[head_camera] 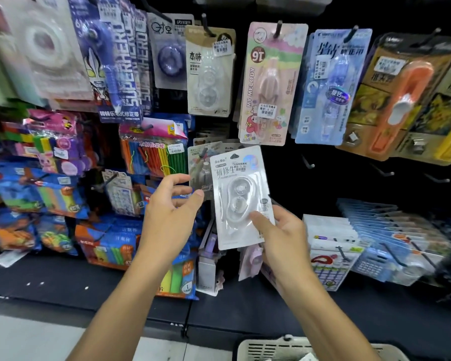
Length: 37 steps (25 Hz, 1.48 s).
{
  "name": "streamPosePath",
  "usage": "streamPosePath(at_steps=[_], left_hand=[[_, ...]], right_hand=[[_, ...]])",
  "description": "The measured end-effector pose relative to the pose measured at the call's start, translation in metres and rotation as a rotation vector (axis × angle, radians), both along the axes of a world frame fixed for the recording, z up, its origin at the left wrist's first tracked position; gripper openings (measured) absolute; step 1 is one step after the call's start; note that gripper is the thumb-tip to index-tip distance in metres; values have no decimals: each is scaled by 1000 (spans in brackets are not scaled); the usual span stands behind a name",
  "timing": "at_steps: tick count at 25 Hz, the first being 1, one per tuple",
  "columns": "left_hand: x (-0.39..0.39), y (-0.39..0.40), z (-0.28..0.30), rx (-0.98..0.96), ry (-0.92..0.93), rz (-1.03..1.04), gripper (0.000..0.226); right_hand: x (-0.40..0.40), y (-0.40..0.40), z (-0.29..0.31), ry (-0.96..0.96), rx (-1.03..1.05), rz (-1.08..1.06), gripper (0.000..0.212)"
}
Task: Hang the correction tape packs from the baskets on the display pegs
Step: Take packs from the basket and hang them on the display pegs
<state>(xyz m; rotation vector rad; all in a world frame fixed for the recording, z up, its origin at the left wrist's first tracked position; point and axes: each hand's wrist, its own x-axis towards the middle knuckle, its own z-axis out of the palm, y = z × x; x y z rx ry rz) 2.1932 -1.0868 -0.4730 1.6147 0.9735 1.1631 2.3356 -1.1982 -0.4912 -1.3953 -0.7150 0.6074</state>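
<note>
A white correction tape pack (pixel 238 194) stands upright in front of the display, below the hanging rows. My right hand (pixel 279 238) grips it near the lower right corner, thumb on the blister. My left hand (pixel 171 207) hovers just left of the pack with fingers loosely spread, holding nothing. Behind the white pack hangs a grey pack (pixel 201 168). Bare black pegs (pixel 309 164) stick out of the dark panel to the right. A beige basket (pixel 279 347) shows at the bottom edge, partly hidden by my right arm.
Above hang a pink My Melody pack (pixel 270 84), a blue pack (pixel 328 87), a beige pack (pixel 210 71) and an orange one (pixel 401 97). Colourful stick packs (pixel 154 155) fill the left. Stacked packs (pixel 331 243) sit at the lower right. A black shelf ledge (pixel 63 282) runs below.
</note>
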Motion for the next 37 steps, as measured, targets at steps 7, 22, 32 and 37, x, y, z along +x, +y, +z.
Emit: streamPosePath(at_steps=[7,22,32,37], left_hand=[[-12,-2,-12,-12,70,17,21],[12,-162,-279,-754,842,-308,39],[-61,-103,-274,-647,915,155,23],[-51,-126,-258,-20,1133,-83,59]], right_hand=[[1,3,11,263,-78,5,38],[61,-239,-268,-513,-1277,285,26],[64,-240,-274,-383,-1113,8,45],[22,-213,-288,-328,-1164,178,24]])
